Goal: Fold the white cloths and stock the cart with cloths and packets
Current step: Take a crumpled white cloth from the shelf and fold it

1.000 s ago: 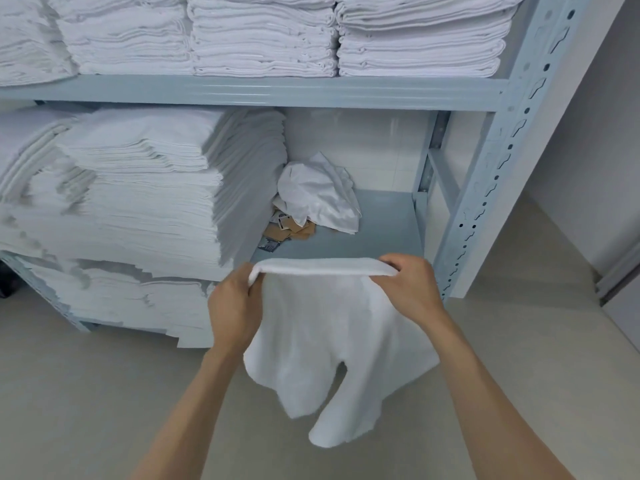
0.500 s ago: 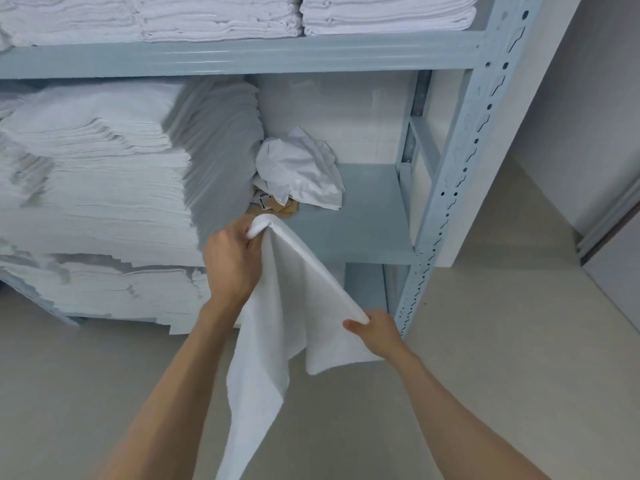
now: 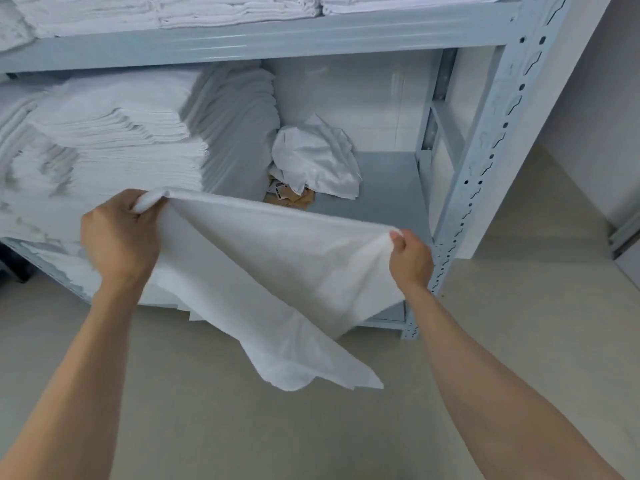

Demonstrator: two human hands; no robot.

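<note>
A white cloth [image 3: 277, 271] hangs stretched between my hands in front of the shelf unit. My left hand [image 3: 117, 237] grips its upper left corner, bunched in the fist. My right hand [image 3: 410, 258] pinches the upper right corner. The lower part of the cloth droops to a point toward the floor. On the middle shelf a crumpled white cloth [image 3: 315, 161] lies over some brown packets [image 3: 294, 199], which are partly hidden. No cart is in view.
A grey-blue metal shelf unit [image 3: 478, 161] fills the upper view. Tall stacks of folded white cloths [image 3: 114, 150] sit on its middle shelf at left, more folded cloths [image 3: 207, 8] on the shelf above. Beige floor [image 3: 519, 323] lies below and to the right.
My right hand rose from below with a corner and moved right. The cloth, which hung from my left hand, is now spread wide between both hands.
</note>
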